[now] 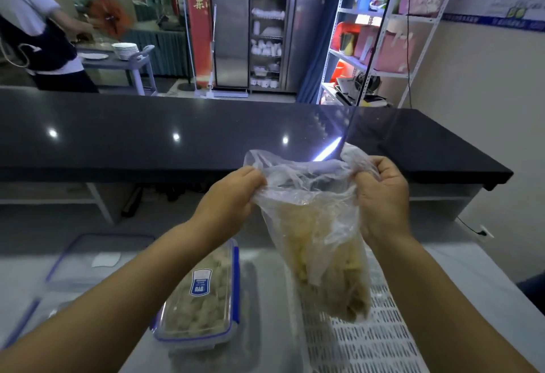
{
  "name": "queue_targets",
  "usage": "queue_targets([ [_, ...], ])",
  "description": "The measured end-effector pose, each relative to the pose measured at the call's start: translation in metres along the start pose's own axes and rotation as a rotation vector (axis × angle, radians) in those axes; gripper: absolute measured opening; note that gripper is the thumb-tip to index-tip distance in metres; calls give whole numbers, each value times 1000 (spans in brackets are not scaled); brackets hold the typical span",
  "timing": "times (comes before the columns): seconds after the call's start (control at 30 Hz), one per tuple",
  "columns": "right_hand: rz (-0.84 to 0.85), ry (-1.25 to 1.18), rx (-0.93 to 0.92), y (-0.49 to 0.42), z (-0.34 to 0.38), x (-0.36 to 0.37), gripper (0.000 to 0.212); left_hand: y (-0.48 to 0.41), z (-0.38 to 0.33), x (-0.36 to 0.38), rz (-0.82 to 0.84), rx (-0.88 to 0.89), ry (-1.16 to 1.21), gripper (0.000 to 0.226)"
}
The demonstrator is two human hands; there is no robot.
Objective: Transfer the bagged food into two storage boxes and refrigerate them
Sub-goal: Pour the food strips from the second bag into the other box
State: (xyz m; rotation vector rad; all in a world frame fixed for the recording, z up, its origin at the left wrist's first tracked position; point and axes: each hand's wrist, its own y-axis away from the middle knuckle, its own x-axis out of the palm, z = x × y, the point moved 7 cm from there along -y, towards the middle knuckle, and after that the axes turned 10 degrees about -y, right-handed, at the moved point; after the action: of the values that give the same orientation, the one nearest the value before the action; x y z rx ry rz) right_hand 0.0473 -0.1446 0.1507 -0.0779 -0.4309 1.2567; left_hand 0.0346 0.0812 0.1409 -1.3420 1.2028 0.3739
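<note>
A clear plastic bag (321, 240) of pale yellowish food hangs in the air above the work surface. My left hand (233, 192) pinches the left side of the bag's mouth and my right hand (383, 192) grips the right side, holding the mouth apart. Below my left forearm lies a clear storage box (203, 299) with blue clips and its lid on, filled with pale round food pieces. At the left, a second clear box with a blue rim (97, 260) lies partly hidden by my arm; what it holds is not discernible.
A white perforated tray (359, 337) lies under the bag on the grey work surface (271, 299). A raised black counter (206, 133) runs across in front. Beyond it stand a steel cabinet (265, 39), metal shelving (383, 33) and a person (38, 24) by a cart.
</note>
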Motion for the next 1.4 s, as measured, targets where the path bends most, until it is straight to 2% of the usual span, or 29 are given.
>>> queue_targets([
  [0.2,138,-89,35,25,14,67,17,14,32,-60,-42,-6,-24,13],
  [0.5,255,-148,85,96,-7,187,23,94,130,-123,6,-99,-39,11],
  [0.87,309,-30,105,200,-34,299,30,202,226,-146,103,-168,76,12],
  [1.13,304,131,142,261,-56,333,21,245,253,-149,216,-165,187,15],
  [1.23,325,137,186,278,-65,342,18,253,258,-150,288,-207,312,31],
  [1.3,352,138,211,287,-70,348,22,255,262,-150,343,-293,505,44],
  [1.4,432,184,250,298,-80,359,24,260,259,-150,425,-373,836,50],
])
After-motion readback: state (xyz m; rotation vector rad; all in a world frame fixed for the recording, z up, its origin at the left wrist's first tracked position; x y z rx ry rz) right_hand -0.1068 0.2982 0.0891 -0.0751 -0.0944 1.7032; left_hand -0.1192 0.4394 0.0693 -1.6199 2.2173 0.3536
